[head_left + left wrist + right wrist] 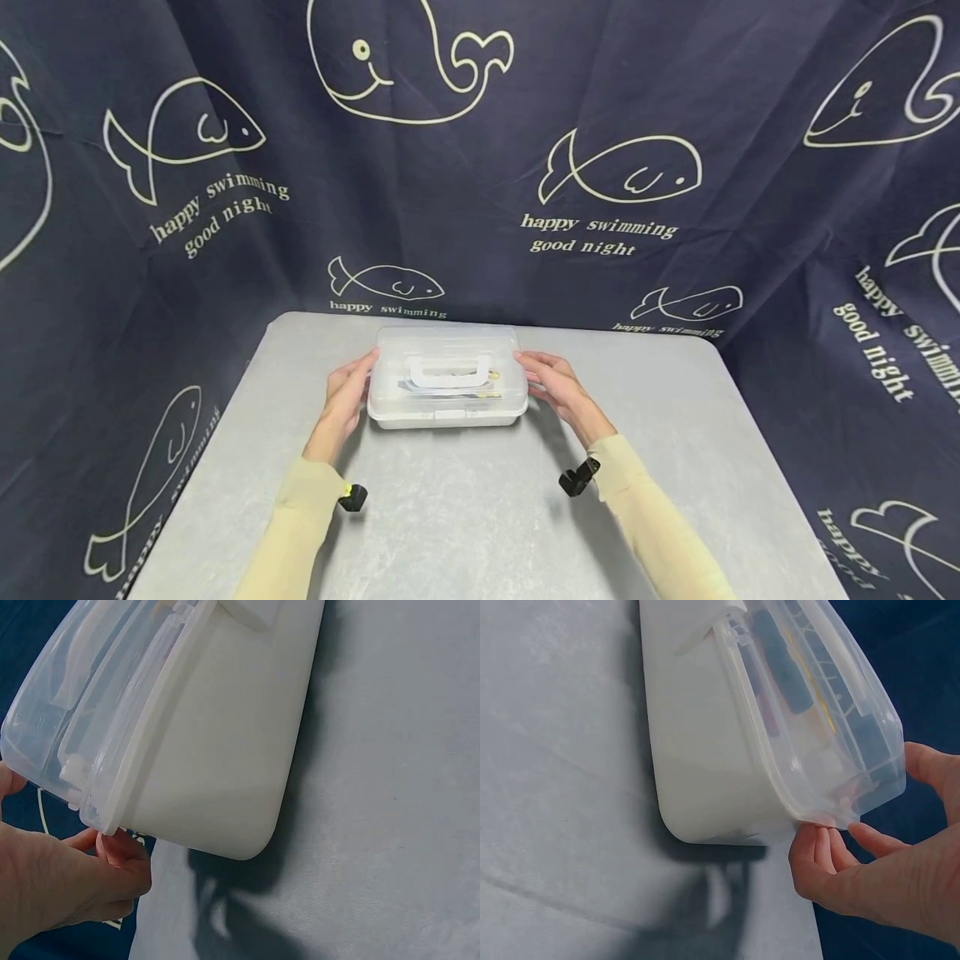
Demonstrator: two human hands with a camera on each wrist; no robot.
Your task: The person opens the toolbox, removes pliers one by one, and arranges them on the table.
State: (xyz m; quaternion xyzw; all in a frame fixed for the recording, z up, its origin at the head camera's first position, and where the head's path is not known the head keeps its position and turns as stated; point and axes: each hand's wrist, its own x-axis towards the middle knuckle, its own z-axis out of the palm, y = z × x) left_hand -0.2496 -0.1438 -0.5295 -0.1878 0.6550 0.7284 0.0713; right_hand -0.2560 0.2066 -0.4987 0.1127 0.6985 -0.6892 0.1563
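Note:
A plastic storage box [447, 412] with a white base and a clear domed lid [52, 727] is between my two hands near the far side of the table. Its white carry handle [448, 380] lies across the lid, and a latch [450, 414] sits at the front. My left hand [347, 400] holds the left end, fingers curled under the rim and thumb against the lid. At the right end, my right hand [558, 387] grips the box the same way. Through the lid show a dark blue piece [781, 664] and a thin yellow one [814, 682].
A grey table [450, 517] with rounded far corners lies under the box. Dark blue curtains [480, 192] printed with fish and whales hang behind it and at both sides. Each wrist carries a small black camera [579, 477].

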